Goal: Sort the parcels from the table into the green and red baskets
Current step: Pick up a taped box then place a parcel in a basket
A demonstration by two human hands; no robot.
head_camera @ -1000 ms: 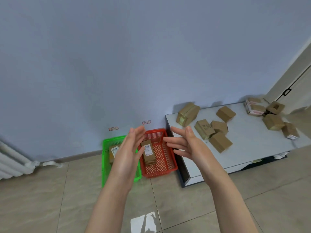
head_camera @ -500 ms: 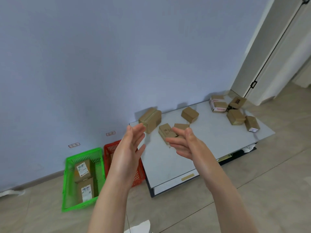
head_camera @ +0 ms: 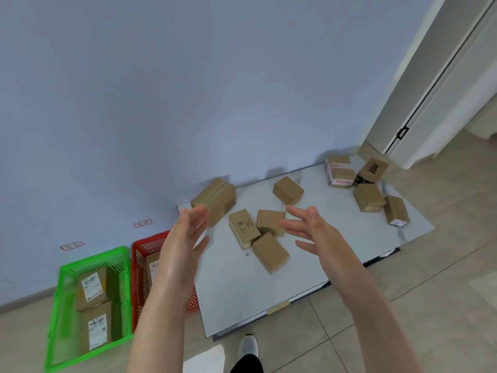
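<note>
Blue wall [head_camera: 188, 90], tile floor [head_camera: 430, 292]; table [head_camera: 336, 238] carries parcels [head_camera: 270, 253]; left hand [head_camera: 185, 238], right hand [head_camera: 314, 232] released.

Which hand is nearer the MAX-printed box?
Right. The right hand hovers left of the MAX-printed box, over the table; the left hand is farther left, above the red basket.

Light: soft, even, moderately bright; source not visible. Wall [head_camera: 161, 103] shades darker toward the upper left. Parcels [head_camera: 270, 251] throw faint, diffuse shadows on the surface [head_camera: 336, 238] and on the wall behind. Bright glare patch on floor [head_camera: 204, 359], near centre. Green basket [head_camera: 53, 332] smeared along its near left edge. Wide-angle bending: door frame [head_camera: 430, 76] leans at far right.
</note>
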